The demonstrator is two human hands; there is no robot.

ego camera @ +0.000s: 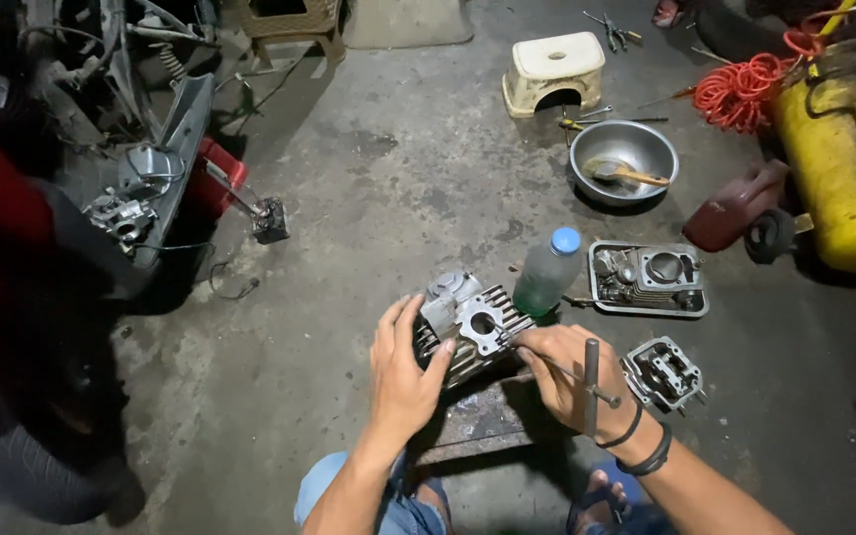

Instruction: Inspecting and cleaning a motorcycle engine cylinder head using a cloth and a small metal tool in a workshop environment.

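Observation:
A grey finned engine cylinder head (470, 322) lies tilted on a small dark metal stand (478, 421) in front of me. My left hand (401, 372) is wrapped around its left side, steadying it. My right hand (565, 372) grips a metal T-handle wrench (588, 381). The wrench's thin shaft points left, with its tip at the head's square flange. Two dark bands sit on my right wrist.
A clear plastic bottle with a blue cap (549, 272), a metal tray of engine parts (648, 279) and another engine part (663, 374) lie to the right. Beyond are a steel bowl (623, 159), a white stool (554, 71), a yellow tank (839, 178), and an orange coiled hose (740, 91). A stripped motorcycle (141, 188) stands at left.

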